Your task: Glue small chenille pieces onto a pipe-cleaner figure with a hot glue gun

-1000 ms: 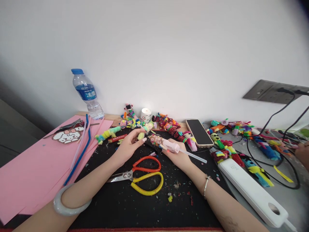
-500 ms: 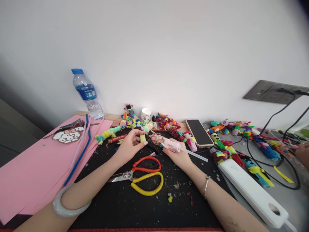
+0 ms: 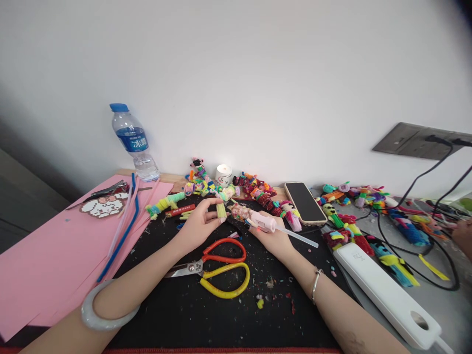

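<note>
Yellow-green fuzzy piece (image 3: 221, 210) pinched in left hand (image 3: 197, 225) fingertips, right hand (image 3: 271, 236) apparently gripping glue gun (image 3: 258, 220)

water bottle (image 3: 133, 142) blue label with white Chinese characters, not clearly readable

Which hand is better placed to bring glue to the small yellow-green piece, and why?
The right hand, probably: it grips the pink glue gun, nozzle aimed at the yellow-green piece. The left hand is busy pinching that piece upright.
</note>
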